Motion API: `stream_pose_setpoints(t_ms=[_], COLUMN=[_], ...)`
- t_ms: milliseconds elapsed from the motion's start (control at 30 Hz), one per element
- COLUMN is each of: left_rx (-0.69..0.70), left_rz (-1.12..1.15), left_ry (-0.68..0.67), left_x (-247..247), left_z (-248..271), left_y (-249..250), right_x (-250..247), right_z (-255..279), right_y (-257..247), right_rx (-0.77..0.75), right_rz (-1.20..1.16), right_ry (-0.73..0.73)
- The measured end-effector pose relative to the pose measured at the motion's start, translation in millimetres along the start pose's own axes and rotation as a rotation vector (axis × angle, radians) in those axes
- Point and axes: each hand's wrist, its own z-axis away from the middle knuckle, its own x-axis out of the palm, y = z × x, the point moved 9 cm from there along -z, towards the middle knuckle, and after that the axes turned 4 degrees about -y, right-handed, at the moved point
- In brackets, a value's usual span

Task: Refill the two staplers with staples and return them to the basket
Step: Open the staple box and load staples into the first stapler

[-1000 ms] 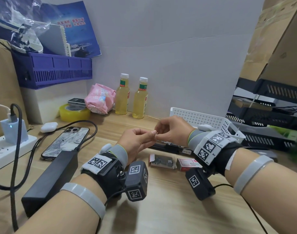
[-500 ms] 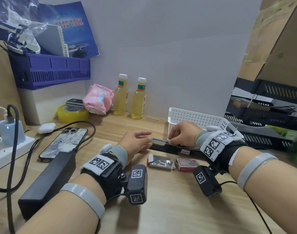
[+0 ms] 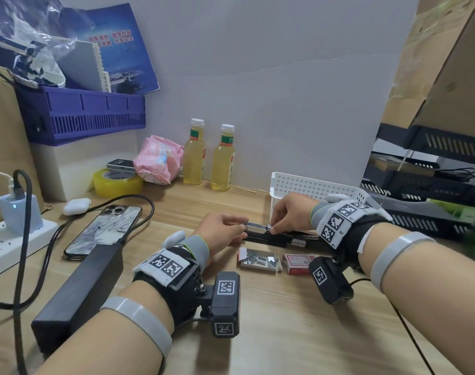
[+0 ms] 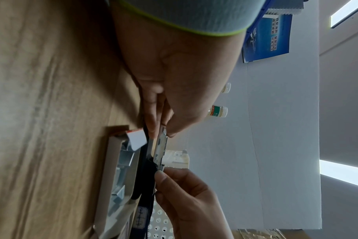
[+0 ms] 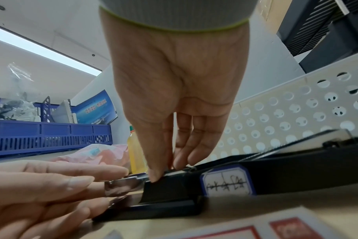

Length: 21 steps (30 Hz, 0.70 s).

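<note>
now both hands at the long black stapler (image 3: 279, 237) on the wooden desk (image 3: 285, 334)
left hand (image 3: 220, 231) pinches its silver metal magazine tip (image 5: 123, 187); right hand (image 3: 290, 215) pinches the rail beside it.

I see the stapler (image 3: 281, 236) lying on the desk (image 3: 285, 320) just in front of the basket (image 3: 312, 186), my left hand (image 3: 220, 232) at its left end, my right hand (image 3: 291, 215) over its middle. The open staple box (image 3: 259, 259) and a closed box (image 3: 298, 263) lie nearer me. Two bottles (image 3: 208, 155) stand behind to the left, against the wall; a phone (image 3: 103, 232) lies far left.
</note>
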Motion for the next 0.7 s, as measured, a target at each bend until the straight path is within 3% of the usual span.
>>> stream_pose_setpoints(t_ms=[167,700], left_rx=[0.009,-0.019], left_rz=[0.02,0.015], left_ry=[-0.006,0.018], left_x=[0.9,0.4], left_z=[2.1,4.7], left_y=[2.2,4.0], right_x=[-0.6,-2.7], right_z=[-3.0,4.7], right_y=[-5.3,-6.3], right_rx=[-0.047,-0.085], right_rz=[0.05,0.075], right_ry=[-0.054,0.018])
